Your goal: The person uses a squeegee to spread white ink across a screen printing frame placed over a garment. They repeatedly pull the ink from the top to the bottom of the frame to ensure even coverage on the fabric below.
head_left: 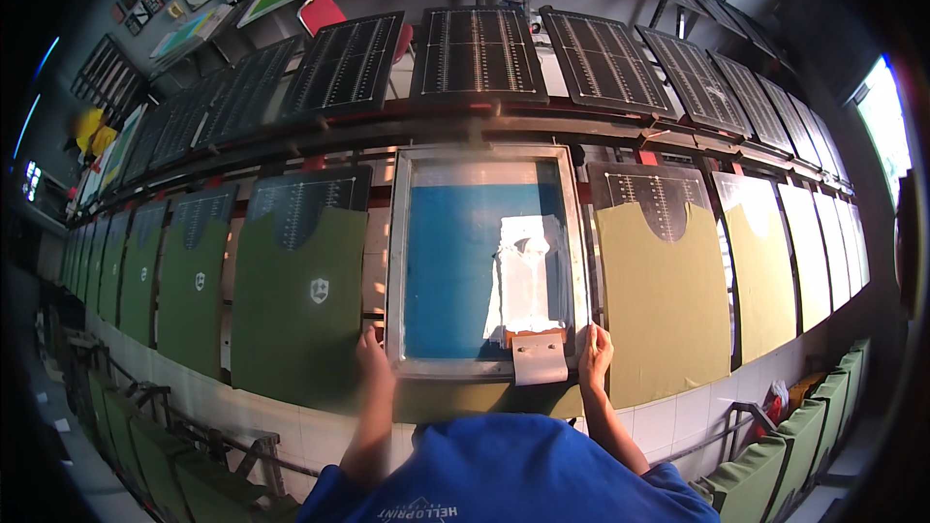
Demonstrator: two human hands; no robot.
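A silk-screen printing frame (pixel 575 261) with a metal rim and blue mesh lies in front of me over a green shirt panel (pixel 455 401), which is mostly hidden beneath it. On the right side of the mesh is a patch of white ink (pixel 528 276). A squeegee (pixel 540 358) rests at the near right corner, its pale handle overhanging the rim. My right hand (pixel 596 356) is closed on the frame's near right edge. Beside the near left edge is my left hand (pixel 374 356), blurred by motion; its fingers cannot be made out clearly.
To the left, a green shirt panel (pixel 271 329) with a white emblem lies on a black board (pixel 349 189); more follow. An unmarked panel (pixel 668 329) lies to the right. Metal rails (pixel 484 126) and a row of black boards (pixel 481 53) stand behind. Green-covered boards (pixel 756 479) stand behind me.
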